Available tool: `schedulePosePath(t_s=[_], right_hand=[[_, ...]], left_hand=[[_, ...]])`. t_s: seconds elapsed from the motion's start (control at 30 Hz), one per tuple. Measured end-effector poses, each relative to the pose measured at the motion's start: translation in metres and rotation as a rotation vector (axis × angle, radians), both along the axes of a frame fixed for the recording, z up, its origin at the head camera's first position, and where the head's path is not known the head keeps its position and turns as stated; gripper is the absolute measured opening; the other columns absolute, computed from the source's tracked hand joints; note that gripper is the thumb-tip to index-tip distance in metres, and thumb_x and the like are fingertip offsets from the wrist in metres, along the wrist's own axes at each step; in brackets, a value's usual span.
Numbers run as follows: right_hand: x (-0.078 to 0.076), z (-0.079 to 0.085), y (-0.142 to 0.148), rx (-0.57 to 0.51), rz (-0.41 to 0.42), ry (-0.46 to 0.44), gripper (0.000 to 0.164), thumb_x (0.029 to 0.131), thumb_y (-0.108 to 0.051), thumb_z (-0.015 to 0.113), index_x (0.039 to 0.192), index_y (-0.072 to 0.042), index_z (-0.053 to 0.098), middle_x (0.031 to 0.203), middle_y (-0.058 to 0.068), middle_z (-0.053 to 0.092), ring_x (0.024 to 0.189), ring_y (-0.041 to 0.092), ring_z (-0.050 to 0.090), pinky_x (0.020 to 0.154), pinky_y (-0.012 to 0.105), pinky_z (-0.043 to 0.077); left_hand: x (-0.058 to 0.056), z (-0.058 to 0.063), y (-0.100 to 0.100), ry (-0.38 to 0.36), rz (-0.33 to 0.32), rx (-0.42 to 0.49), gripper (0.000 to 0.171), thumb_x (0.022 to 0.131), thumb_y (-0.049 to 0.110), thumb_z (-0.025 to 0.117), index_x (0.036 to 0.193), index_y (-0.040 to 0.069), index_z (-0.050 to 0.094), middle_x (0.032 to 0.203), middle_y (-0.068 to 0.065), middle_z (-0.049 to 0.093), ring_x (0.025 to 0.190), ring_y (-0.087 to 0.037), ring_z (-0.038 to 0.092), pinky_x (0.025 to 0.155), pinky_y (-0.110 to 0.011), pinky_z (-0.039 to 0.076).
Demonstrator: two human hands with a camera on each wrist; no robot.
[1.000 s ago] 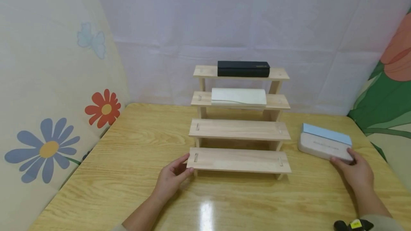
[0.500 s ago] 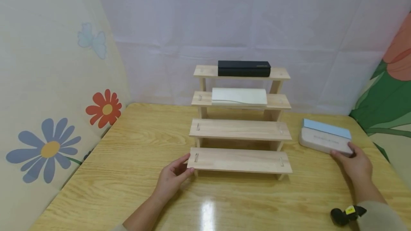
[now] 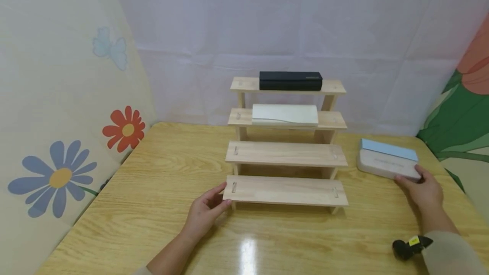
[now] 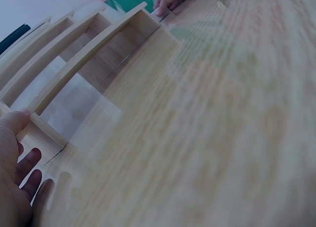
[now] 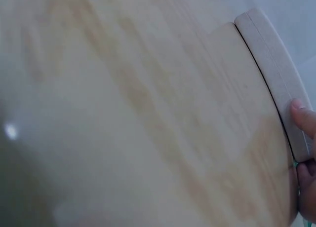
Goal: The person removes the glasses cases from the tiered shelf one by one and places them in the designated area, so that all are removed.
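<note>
On the right of the table lies a pale grey glasses case (image 3: 387, 165) with a light-blue flap. My right hand (image 3: 425, 191) holds its near right corner, the thumb along the front side; the right wrist view shows the thumb (image 5: 303, 119) against the case's pale side. At the centre stands a four-step wooden display rack (image 3: 286, 190). My left hand (image 3: 204, 213) pinches the left end of its lowest step, thumb at the front edge. In the left wrist view, the thumb of the left hand (image 4: 15, 158) touches the board's end while other fingers hang loosely below.
A black glasses case (image 3: 290, 82) sits on the rack's top step, and a white glasses case (image 3: 284, 114) on the step beneath. A wood-grain table (image 3: 160, 173) supports everything. Behind it hangs a white cloth (image 3: 214, 33); flower-printed panels (image 3: 61, 96) flank both sides.
My right hand and the grey and blue glasses case have slid a little farther away from me across the table. The left hand and rack have stayed put.
</note>
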State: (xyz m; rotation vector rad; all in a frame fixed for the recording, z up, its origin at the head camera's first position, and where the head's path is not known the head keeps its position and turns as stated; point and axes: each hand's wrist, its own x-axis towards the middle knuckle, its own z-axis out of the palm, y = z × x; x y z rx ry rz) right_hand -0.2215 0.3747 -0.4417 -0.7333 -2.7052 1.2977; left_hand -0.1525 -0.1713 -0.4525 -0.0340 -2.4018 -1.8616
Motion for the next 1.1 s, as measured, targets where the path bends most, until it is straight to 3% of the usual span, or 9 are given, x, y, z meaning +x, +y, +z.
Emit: schedulePosePath(t_s=[0.4,0.7,1.1], right_hand=[[-0.002,0.002,0.003,0.033,0.069,-0.019,0.094,0.095,-0.055,0.052,0.156,-0.003,0.002,0.159,0.031,-0.003,0.145,0.053,0.001,0.117,0.064,0.010],[-0.001,0.003,-0.004,0.040,0.113,0.073,0.097,0.094,-0.049,0.058,0.154,0.003,0.002,0.158,0.034,-0.002,0.144,0.055,0.003,0.116,0.066,0.010],[0.002,0.028,-0.015,-0.028,0.085,0.102,0.093,0.096,-0.049,0.053,0.156,0.000,0.002,0.160,0.030,-0.005,0.146,0.052,-0.002,0.115,0.068,0.010]], left_hand=[[0.000,0.001,0.000,-0.001,-0.005,-0.001,0.050,0.085,0.007,0.075,0.131,0.000,0.060,0.112,-0.021,0.070,0.090,-0.006,0.065,0.074,-0.018,0.053],[0.000,0.002,0.000,-0.011,-0.005,0.017,0.049,0.085,0.005,0.075,0.131,0.001,0.060,0.113,-0.022,0.070,0.090,-0.004,0.064,0.075,-0.017,0.054],[-0.001,0.001,0.000,-0.016,0.000,0.017,0.049,0.084,0.005,0.075,0.130,0.001,0.061,0.111,-0.021,0.071,0.088,-0.004,0.064,0.074,-0.017,0.053]])
